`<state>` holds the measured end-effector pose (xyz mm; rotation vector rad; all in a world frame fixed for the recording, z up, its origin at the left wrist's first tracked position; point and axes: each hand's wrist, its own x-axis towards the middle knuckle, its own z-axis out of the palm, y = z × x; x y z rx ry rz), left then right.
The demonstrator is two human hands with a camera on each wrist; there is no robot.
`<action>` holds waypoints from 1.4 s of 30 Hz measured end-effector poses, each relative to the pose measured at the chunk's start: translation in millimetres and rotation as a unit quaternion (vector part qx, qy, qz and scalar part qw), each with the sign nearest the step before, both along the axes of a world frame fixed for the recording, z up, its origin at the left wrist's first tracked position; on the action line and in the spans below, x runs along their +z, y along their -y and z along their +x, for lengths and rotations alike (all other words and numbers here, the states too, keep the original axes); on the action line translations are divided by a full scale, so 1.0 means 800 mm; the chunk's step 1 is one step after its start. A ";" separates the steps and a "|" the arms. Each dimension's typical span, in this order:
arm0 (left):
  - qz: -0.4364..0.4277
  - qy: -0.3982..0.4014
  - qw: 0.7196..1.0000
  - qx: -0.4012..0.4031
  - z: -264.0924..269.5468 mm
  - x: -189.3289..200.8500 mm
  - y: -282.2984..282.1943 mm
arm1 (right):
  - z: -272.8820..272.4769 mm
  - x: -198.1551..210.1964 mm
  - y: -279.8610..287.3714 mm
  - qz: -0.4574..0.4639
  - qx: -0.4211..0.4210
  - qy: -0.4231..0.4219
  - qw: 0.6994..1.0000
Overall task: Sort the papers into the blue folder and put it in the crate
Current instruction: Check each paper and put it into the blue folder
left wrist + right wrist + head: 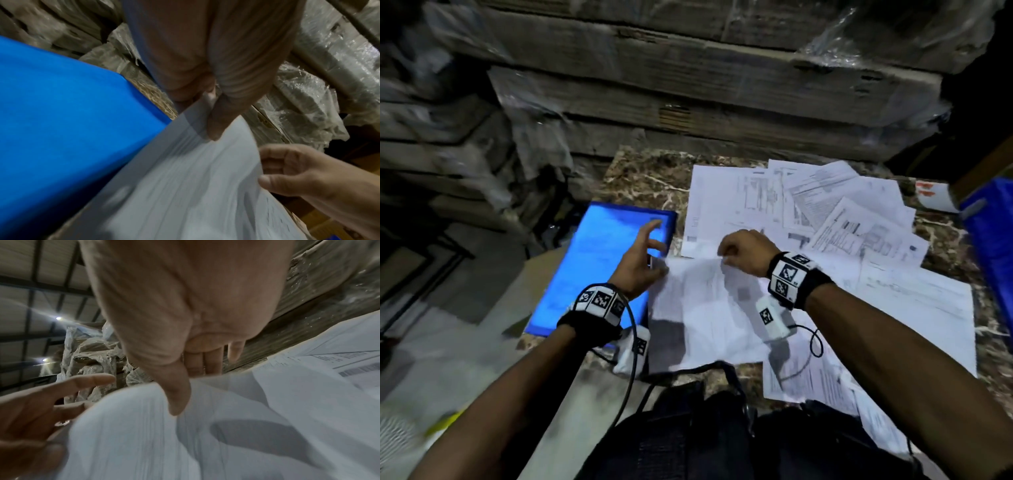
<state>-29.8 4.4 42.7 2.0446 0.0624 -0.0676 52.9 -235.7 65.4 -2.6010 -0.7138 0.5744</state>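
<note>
A closed blue folder (599,267) (61,113) lies at the left of the marble table (640,174). Printed papers (825,212) are scattered over the table's middle and right. One white sheet (709,308) (185,186) (205,443) is lifted off the pile, just right of the folder. My left hand (650,263) (211,123) pinches its left corner with the thumb, the other fingers spread above the folder. My right hand (726,257) (180,392) pinches the sheet's far edge, thumb on top. The blue crate (989,257) stands at the right edge, partly cut off.
Stacked cardboard boxes (688,85) wrapped in plastic rise right behind the table. A white box (931,198) with red marks sits beside the crate. More sheets (825,377) hang over the near edge. Black cables (630,359) trail from my wrists. Bare floor (448,342) lies to the left.
</note>
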 end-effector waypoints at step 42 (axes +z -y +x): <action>-0.069 -0.149 0.973 0.162 0.000 -0.015 -0.027 | 0.001 0.009 0.076 0.208 -0.249 -0.011 0.946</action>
